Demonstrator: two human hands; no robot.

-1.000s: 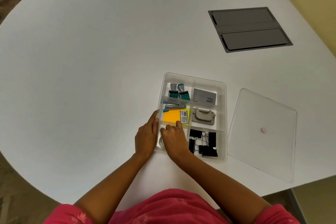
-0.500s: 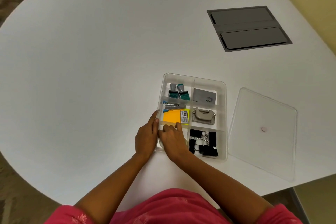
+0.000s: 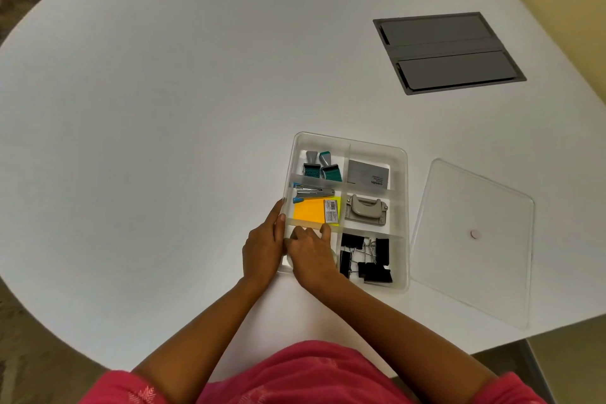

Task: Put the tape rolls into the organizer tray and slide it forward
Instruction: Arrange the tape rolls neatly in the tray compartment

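Observation:
The clear organizer tray [image 3: 405, 207] sits on the white table near me, split into several compartments. My right hand [image 3: 311, 256] lies palm down in the near-left compartment, fingertips at the divider. It covers a tape roll [image 3: 334, 257], of which only a pale edge shows beside the hand. My left hand [image 3: 262, 248] presses flat along the outside of the tray's left wall, with one fingertip on the rim.
Other compartments hold black binder clips [image 3: 367, 259], an orange sticky-note pad [image 3: 310, 211], a stapler [image 3: 311, 192], a hole punch [image 3: 365, 210], stamps [image 3: 323, 166] and a grey card box [image 3: 369, 174]. The clear lid [image 3: 472, 239] lies to the right. A grey hatch [image 3: 447, 52] is set in the table farther back.
My right hand has slid slightly left and settled lower in the compartment, hiding more of the tape roll. The left hand and tray have barely moved.

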